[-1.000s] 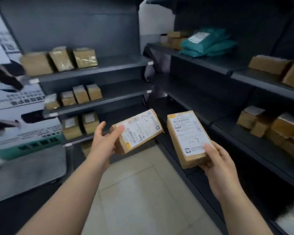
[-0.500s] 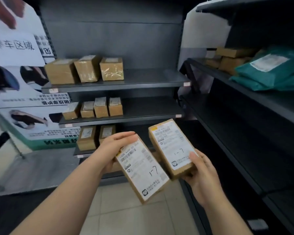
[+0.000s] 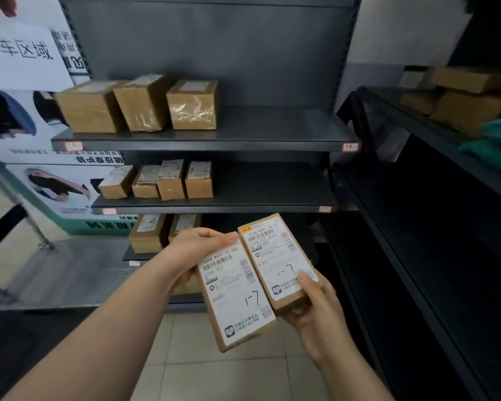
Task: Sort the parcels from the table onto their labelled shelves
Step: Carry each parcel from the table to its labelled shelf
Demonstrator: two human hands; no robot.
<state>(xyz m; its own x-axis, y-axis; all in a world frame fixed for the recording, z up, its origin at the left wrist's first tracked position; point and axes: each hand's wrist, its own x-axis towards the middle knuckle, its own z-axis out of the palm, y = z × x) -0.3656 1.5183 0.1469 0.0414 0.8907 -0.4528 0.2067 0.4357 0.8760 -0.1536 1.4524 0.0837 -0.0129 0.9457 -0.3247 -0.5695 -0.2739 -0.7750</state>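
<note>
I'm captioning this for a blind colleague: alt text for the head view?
The left hand holds one labelled parcel and the right hand another parcel, side by side, both handwritten 1-7. Behind them, three boxes stand on the upper shelf and four smaller boxes on the middle shelf.

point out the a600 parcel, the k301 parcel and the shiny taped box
A600 parcel (image 3: 237, 293), head view, middle of its label
K301 parcel (image 3: 275, 256), head view, middle of its label
shiny taped box (image 3: 193, 111), head view, its front face

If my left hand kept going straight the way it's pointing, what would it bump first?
Likely the K301 parcel in the right hand: its top corner sits just beyond the fingertips of the left hand. Depth is unclear; it might pass to the shelf behind.
</note>
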